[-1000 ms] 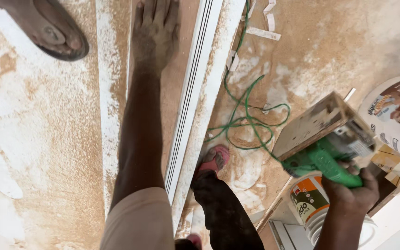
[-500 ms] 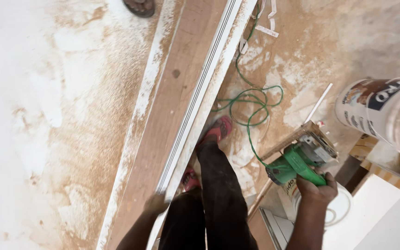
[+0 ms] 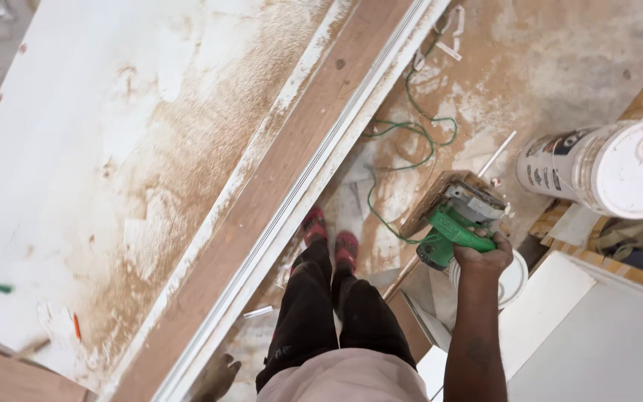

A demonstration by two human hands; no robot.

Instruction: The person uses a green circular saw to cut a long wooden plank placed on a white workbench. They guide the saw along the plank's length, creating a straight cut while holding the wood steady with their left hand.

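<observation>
White lidded bucket point(image 3: 604, 170) on its side at right, contents unseen; second white lid point(image 3: 513, 277) just under saw. Right hand point(image 3: 483, 257) wrapped tight round handle of green power saw point(image 3: 455, 216), hanging over dusty floor point(image 3: 545, 67) beside long wooden plank point(image 3: 262, 201). Left hand point(image 3: 216, 374) at plank's lower edge, fingers unclear. Green cord point(image 3: 411, 141) looped on floor.

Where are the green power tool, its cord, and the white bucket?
green power tool point(image 3: 455, 227), head view, on its green handle.
green cord point(image 3: 418, 134), head view, on the floor loop.
white bucket point(image 3: 638, 167), head view, on its lid.
</observation>
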